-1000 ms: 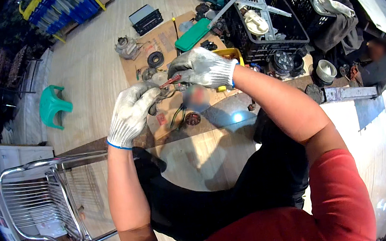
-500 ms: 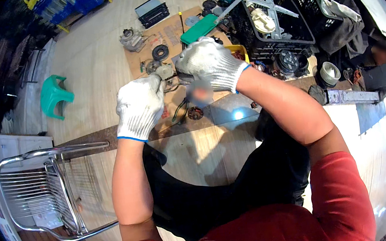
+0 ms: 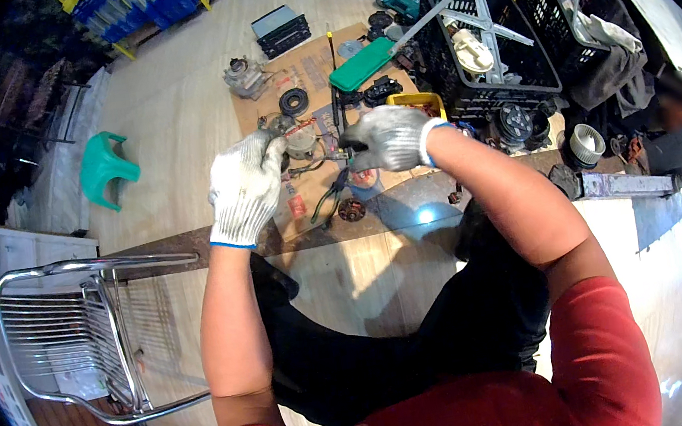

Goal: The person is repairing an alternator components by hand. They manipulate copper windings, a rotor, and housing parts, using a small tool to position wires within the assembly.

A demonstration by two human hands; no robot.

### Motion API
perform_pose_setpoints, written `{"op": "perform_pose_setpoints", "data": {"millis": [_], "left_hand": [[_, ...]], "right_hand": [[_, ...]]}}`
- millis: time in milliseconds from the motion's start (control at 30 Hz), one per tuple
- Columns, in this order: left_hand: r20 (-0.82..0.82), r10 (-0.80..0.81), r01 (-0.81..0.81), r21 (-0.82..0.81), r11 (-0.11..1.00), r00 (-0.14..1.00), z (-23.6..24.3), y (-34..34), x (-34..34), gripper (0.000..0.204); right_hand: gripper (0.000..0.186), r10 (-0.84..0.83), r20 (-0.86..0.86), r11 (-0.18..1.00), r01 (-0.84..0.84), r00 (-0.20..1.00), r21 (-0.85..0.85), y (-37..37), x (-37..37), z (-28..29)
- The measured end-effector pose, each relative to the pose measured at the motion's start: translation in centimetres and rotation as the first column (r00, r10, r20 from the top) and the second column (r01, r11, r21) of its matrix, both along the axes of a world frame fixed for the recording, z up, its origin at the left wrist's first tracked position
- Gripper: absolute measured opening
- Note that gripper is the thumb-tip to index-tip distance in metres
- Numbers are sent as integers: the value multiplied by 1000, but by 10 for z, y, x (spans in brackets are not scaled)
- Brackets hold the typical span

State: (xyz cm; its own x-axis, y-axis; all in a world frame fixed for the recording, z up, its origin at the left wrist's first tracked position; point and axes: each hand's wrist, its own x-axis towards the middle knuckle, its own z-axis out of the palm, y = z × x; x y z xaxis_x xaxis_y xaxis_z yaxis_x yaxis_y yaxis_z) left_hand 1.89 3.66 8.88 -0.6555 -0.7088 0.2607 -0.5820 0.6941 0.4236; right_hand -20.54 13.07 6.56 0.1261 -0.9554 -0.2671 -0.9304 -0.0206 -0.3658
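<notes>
Right hand (image 3: 390, 138), white-gloved, just on the wearer's side of the yellow tray (image 3: 415, 97): fingers bent leftward; blurred, pinching or merely touching not determinable. Left hand (image 3: 248, 182), likewise gloved, left of the tray and nearer the wearer: fingers curled inward; tips hidden, hold not determinable.

Dark lead (image 3: 312, 165), between both hands, left of the tray and nearer the wearer: long axis crosswise, right end slightly farther from the wearer; right end directed at the right-hand fingers, left end toward the left glove.

Pliers (image 3: 338, 185), left of the tray and nearer the wearer: long axis diagonal, handles toward the wearer and leftward.

Yellow tray, on the cardboard sheet (image 3: 316, 64): small reddish-brown pieces inside. First black crate (image 3: 492, 96), right of the tray: white plastic part (image 3: 473, 52) and grey crossed frame inside. Second black crate (image 3: 552, 31), farther right of the tray: pale cloth (image 3: 610, 33) over the rim.
</notes>
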Motion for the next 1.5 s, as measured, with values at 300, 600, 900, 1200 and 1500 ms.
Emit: {"op": "perform_pose_setpoints", "data": {"millis": [300, 600, 900, 1200, 1500], "left_hand": [[217, -133, 201, -331, 922, 967, -4, 4, -7, 17], [238, -197, 269, -328, 906, 951, 0, 15, -21, 18], [-252, 162, 125, 825, 551, 954, -12, 10, -23, 24], [-202, 247, 80, 900, 429, 948, -6, 5, -18, 24], [-257, 221, 164, 916, 366, 941, -7, 12, -25, 22]], "right_hand": [[37, -253, 280, 889, 337, 926, -310, 8, -24, 19], [32, 0, 181, 904, 77, 983, -419, 4, -1, -5], [28, -8, -246, 808, -138, 969, -573, 5, 4, -3], [53, 48, -20, 846, -52, 999, -530, 17, -18, 22], [29, 54, -132, 796, -122, 990, -592, 15, -11, 8]]}}
